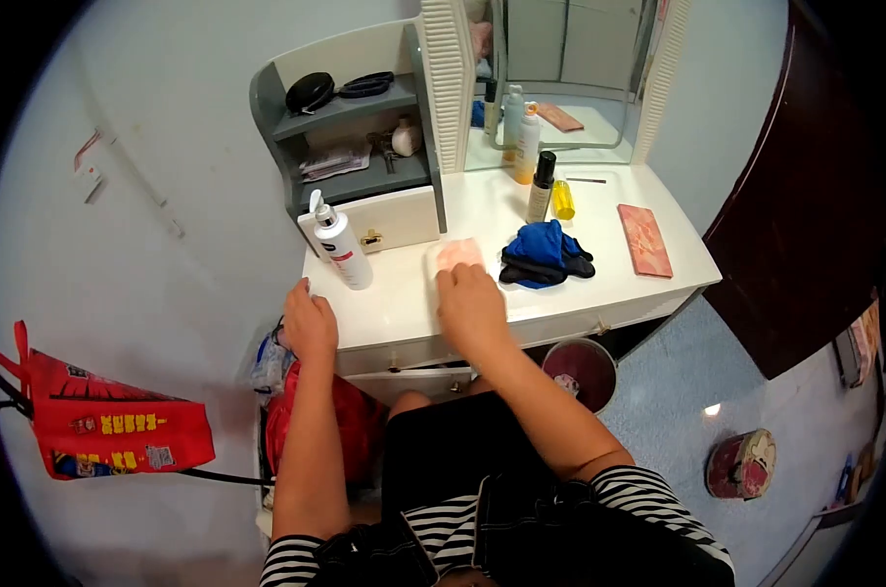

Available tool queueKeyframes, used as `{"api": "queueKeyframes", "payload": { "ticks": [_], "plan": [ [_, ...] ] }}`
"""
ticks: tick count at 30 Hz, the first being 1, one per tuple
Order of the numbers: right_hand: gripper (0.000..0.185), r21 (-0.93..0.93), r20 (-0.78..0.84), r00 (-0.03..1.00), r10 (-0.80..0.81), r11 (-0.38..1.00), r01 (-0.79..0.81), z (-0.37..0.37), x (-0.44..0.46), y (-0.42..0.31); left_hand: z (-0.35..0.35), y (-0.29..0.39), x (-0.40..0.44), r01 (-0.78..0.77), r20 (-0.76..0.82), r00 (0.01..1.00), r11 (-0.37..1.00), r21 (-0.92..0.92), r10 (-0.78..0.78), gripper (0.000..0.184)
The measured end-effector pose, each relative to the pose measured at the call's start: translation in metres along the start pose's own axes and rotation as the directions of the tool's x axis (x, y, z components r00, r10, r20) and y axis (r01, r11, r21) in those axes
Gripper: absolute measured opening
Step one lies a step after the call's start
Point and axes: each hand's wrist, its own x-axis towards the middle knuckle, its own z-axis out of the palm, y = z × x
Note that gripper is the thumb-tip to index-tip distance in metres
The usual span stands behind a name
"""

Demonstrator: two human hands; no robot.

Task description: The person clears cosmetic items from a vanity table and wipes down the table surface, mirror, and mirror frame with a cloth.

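My right hand (470,305) is closed on a pale pink and white cloth (456,256) on the white dressing table (394,311). At the table's left front edge rests my left hand (310,321), its fingers curled; whether it holds anything is hidden. A white pump bottle (344,252) stands just beyond my left hand. To the right of the cloth lies a bundle of blue and black fabric (545,256).
Behind the bundle stand a black-capped bottle (541,188), a yellow bottle (562,200) and a spray can (527,147). A pink flat case (644,241) lies at the right. Grey shelves (350,117) and a mirror (570,78) rise behind. Below is a bin (599,377).
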Motion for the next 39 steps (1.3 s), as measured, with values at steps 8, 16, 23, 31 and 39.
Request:
{"api": "queueKeyframes", "payload": {
  "ticks": [8, 16, 23, 31, 39],
  "plan": [
    [0.017, 0.286, -0.127, 0.967, -0.22, 0.926, 0.248, 0.029, -0.001, -0.036, -0.002, -0.001, 0.0, 0.052, 0.017, 0.999, 0.997, -0.051, -0.051, 0.037],
    [0.051, -0.151, -0.328, 0.916, 0.229, 0.945, -0.291, -0.028, -0.012, 0.066, 0.0, 0.0, 0.003, 0.007, -0.024, 1.0, 0.997, -0.074, -0.009, 0.035],
    [0.037, 0.234, -0.146, 0.977, 0.154, 0.965, -0.117, -0.032, -0.028, 0.076, -0.029, 0.036, -0.028, -0.435, -0.191, 0.899, 0.854, -0.285, 0.395, 0.034],
    [0.031, 0.207, -0.159, 0.986, -0.044, 0.975, 0.077, 0.037, 0.014, 0.065, -0.005, 0.093, -0.05, -0.591, 0.038, 0.78, 0.756, -0.282, 0.624, 0.038],
    [0.023, 0.171, -0.088, 0.995, -0.053, 0.983, 0.067, 0.011, -0.015, 0.051, -0.01, 0.096, -0.059, -0.513, 0.057, 0.845, 0.835, -0.198, 0.532, 0.029]
  ]
}}
